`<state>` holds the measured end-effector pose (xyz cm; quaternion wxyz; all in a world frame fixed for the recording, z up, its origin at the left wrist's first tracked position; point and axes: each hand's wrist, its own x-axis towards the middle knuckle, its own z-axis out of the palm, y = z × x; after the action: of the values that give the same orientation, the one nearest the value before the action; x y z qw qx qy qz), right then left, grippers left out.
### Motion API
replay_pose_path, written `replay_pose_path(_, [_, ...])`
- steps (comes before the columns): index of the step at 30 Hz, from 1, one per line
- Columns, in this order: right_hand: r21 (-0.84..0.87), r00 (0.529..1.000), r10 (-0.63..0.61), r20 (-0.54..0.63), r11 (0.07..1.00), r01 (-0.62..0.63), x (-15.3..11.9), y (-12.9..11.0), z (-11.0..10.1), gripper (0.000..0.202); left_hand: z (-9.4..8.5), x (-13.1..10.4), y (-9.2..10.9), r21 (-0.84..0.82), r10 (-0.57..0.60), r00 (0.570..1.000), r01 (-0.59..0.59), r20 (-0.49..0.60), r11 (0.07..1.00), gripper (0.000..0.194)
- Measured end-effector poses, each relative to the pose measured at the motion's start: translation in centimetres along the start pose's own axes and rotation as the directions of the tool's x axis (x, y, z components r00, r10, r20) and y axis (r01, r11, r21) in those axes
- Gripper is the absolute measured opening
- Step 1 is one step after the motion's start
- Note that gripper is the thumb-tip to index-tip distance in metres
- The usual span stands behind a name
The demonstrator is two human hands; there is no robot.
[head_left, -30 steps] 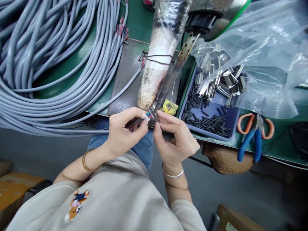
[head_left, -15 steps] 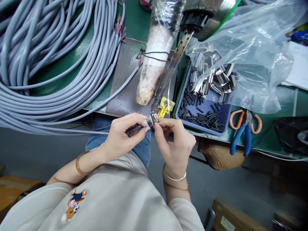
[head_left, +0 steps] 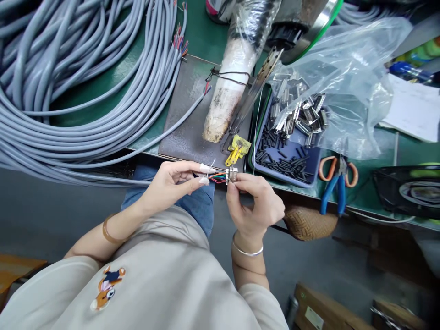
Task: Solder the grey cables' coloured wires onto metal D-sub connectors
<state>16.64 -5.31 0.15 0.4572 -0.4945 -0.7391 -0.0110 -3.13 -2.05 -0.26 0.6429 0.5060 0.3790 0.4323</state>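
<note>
Hold the boxy silver metal plug [head_left: 233, 174], likely light and hard, by its sides, pinched in the right hand [head_left: 255, 198], sparing thin, bendy-looking coloured wires [head_left: 217, 176] pinched in the left hand [head_left: 174, 181].

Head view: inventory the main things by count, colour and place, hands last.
Cables: many, grey, upper left
Wires: several, mixed, centre
Held connector: one, silver, centre
Table: one, green, top half
Plate: one, dark, on table
Wrapped tube: one, white, over plate
Slotted bar: one, brownish, beside tube
Spool: one, green-rimmed, top
Small pad: one, yellow, on plate
Tray: one, blue, right
Other connectors: many, silver, at tray
Sleeves: many, black, in tray
Bag: one, clear, right
Pliers: one, blue and orange, right
Paper: some, white, far right
Woven item: one, brown, below table
Boxes: several, brown, floor
Left hand: one, brown bracelet, at wires
Right hand: one, silver bracelet, on connector
</note>
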Motion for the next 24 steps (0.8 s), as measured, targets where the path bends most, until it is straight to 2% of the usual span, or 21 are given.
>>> replay_pose_path(2, [0.044, 0.990, 0.135, 0.047, 0.990, -0.137, 0.1, -0.1, 0.0, 0.009, 0.3, -0.2, 0.0, 0.098, 0.180, 0.982, -0.175, -0.047, 0.980, 0.013])
replay_pose_path(3, [0.064, 0.974, 0.204, 0.102, 0.975, -0.211, 0.1, -0.2, -0.1, 0.010, 0.4, -0.4, 0.0, 0.162, 0.274, 0.961, -0.267, -0.024, 0.950, 0.011])
replay_pose_path(5, [0.071, 0.933, 0.304, 0.190, 0.944, -0.322, 0.2, -0.2, -0.4, 0.011, 0.4, -0.7, 0.1, 0.264, 0.395, 0.911, -0.413, 0.124, 0.872, 0.017])
replay_pose_path(6, [0.069, 0.928, 0.328, 0.179, 0.936, -0.344, 0.3, -0.2, -0.5, 0.011, 0.3, -0.8, 0.2, 0.297, 0.408, 0.885, -0.460, 0.222, 0.837, 0.021])
replay_pose_path(7, [0.075, 0.939, 0.326, 0.107, 0.940, -0.334, 0.4, -0.1, -0.7, 0.009, 0.2, -1.0, 0.3, 0.328, 0.390, 0.864, -0.487, 0.319, 0.810, 0.025])
replay_pose_path(8, [0.080, 0.955, 0.294, -0.037, 0.953, -0.291, 0.5, 0.0, -1.0, 0.007, 0.1, -1.1, 0.4, 0.361, 0.348, 0.844, -0.499, 0.408, 0.788, 0.028])
replay_pose_path(9, [0.074, 0.944, 0.233, -0.233, 0.972, -0.221, 0.6, 0.3, -1.3, 0.006, -0.1, -1.2, 0.5, 0.395, 0.295, 0.827, -0.503, 0.479, 0.769, 0.031])
replay_pose_path(10, [0.042, 0.890, 0.153, -0.429, 0.988, -0.150, 0.8, 0.6, -1.8, 0.007, -0.2, -1.3, 0.6, 0.422, 0.243, 0.811, -0.503, 0.532, 0.755, 0.032])
replay_pose_path(11, [-0.022, 0.814, 0.070, -0.577, 0.995, -0.102, 1.0, 1.1, -2.3, 0.009, -0.2, -1.4, 0.6, 0.435, 0.197, 0.797, -0.497, 0.571, 0.751, 0.032])
replay_pose_path(12, [-0.089, 0.759, 0.011, -0.651, 0.992, -0.091, 1.1, 1.7, -3.0, 0.012, -0.2, -1.4, 0.7, 0.428, 0.159, 0.783, -0.484, 0.601, 0.764, 0.031])
replay_pose_path(13, [-0.143, 0.796, 0.045, -0.603, 0.976, -0.163, 1.3, 2.6, -3.7, 0.016, -0.2, -1.3, 0.7, 0.400, 0.133, 0.770, -0.460, 0.624, 0.792, 0.029])
replay_pose_path(14, [-0.238, 0.886, 0.086, -0.455, 0.948, -0.214, 1.4, 3.6, -4.4, 0.018, -0.2, -1.2, 0.7, 0.355, 0.118, 0.763, -0.424, 0.635, 0.833, 0.027])
replay_pose_path(15, [-0.315, 0.947, 0.148, -0.286, 0.919, -0.239, 1.6, 4.9, -5.1, 0.018, -0.1, -1.0, 0.7, 0.304, 0.102, 0.767, -0.368, 0.634, 0.879, 0.024])
replay_pose_path(16, [-0.382, 0.964, 0.238, -0.119, 0.885, -0.266, 1.7, 6.4, -5.6, 0.017, 0.0, -0.7, 0.7, 0.252, 0.082, 0.783, -0.294, 0.617, 0.922, 0.020])
replay_pose_path(17, [-0.442, 0.955, 0.297, 0.010, 0.858, -0.262, 1.9, 8.0, -6.0, 0.019, 0.1, -0.4, 0.6, 0.200, 0.057, 0.818, -0.207, 0.572, 0.958, 0.016])
replay_pose_path(19, [-0.498, 0.941, 0.328, 0.080, 0.831, -0.247, 2.2, 11.2, -6.2, 0.029, 0.2, 0.1, 0.2, 0.101, -0.034, 0.908, -0.010, 0.417, 0.995, 0.010])
replay_pose_path(20, [-0.489, 0.931, 0.333, 0.150, 0.843, -0.223, 2.5, 12.6, -6.1, 0.032, 0.2, 0.4, -0.1, 0.041, -0.080, 0.940, 0.070, 0.332, 0.997, 0.011])
replay_pose_path(22, [-0.479, 0.916, 0.360, 0.179, 0.845, -0.238, 2.9, 14.5, -5.6, 0.035, 0.3, 0.8, -0.6, -0.061, -0.144, 0.966, 0.161, 0.216, 0.985, 0.013])
replay_pose_path(24, [-0.471, 0.899, 0.391, 0.198, 0.842, -0.262, 3.3, 14.5, -5.1, 0.032, 0.4, 1.1, -1.1, -0.117, -0.175, 0.973, 0.193, 0.148, 0.974, 0.017])
